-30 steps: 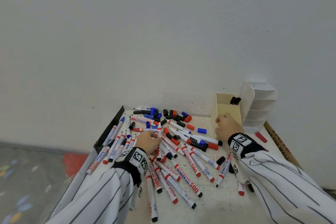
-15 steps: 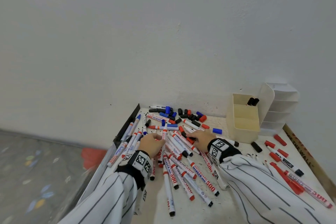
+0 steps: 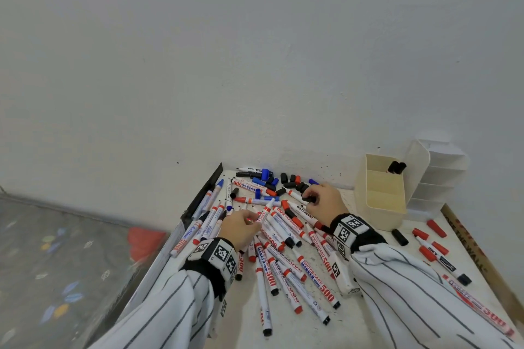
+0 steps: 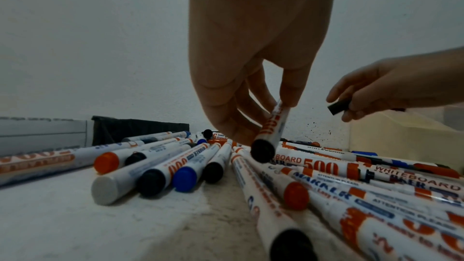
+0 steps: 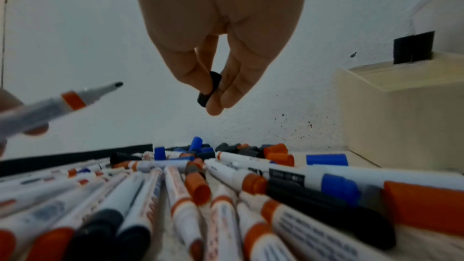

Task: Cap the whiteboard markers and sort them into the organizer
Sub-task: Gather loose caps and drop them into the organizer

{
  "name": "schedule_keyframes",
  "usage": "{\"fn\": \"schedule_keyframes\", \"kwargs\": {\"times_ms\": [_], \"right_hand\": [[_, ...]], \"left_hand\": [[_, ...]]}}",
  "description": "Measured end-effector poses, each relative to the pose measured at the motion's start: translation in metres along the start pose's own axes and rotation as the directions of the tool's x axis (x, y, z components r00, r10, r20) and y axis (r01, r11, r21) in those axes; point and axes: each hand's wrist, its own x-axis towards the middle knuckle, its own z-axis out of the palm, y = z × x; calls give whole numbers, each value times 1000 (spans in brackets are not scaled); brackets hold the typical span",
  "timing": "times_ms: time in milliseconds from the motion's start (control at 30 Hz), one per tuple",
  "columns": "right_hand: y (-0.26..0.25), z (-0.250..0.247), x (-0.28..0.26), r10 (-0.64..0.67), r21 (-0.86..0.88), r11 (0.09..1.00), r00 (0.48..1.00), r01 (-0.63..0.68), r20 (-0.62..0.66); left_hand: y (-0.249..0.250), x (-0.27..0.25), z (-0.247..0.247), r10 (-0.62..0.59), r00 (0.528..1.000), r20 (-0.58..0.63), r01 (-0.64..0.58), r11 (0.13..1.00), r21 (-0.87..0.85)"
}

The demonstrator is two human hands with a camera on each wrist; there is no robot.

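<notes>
Many uncapped whiteboard markers (image 3: 283,252) lie heaped on the white table (image 3: 377,317). My left hand (image 3: 241,225) pinches one uncapped black marker (image 3: 265,211) (image 4: 272,130) (image 5: 62,104) and lifts it, tip pointing toward the wall. Further back, my right hand (image 3: 321,201) pinches a loose black cap (image 3: 310,199) (image 5: 209,89) (image 4: 339,106) above the pile. The cream organizer (image 3: 378,193) stands at the back right; two black-capped markers (image 3: 396,167) stick out of its rear compartment.
Loose black, blue and red caps (image 3: 283,178) lie by the wall. Red caps (image 3: 436,228) and more markers (image 3: 442,261) lie right of the organizer. A white tiered shelf unit (image 3: 436,176) stands behind it. The table's left edge (image 3: 198,204) drops to the floor.
My right hand came from the organizer to the pile and picked up a black cap. My left hand raised a marker out of the heap. The head view shifted right and down.
</notes>
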Motion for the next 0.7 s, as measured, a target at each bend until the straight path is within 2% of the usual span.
{"fn": "schedule_keyframes", "kwargs": {"times_ms": [200,367,567,633,700], "right_hand": [[-9,-10,-12,-34,74,997,999,35,-18],[-13,-6,-25,-36,3,999,994,36,105],[-14,-5,-39,0,131,991,1000,3,-25],[-17,-5,-44,17,125,992,999,-22,43],[-22,-4,-50,17,46,999,986,-25,164]], "left_hand": [[6,-8,8,41,999,13,-41,999,18],[9,-17,13,55,998,25,-55,998,11],[9,-26,15,66,996,60,-69,997,47],[9,-28,16,73,995,64,-76,996,52],[9,-30,18,83,994,66,-87,994,60]]}}
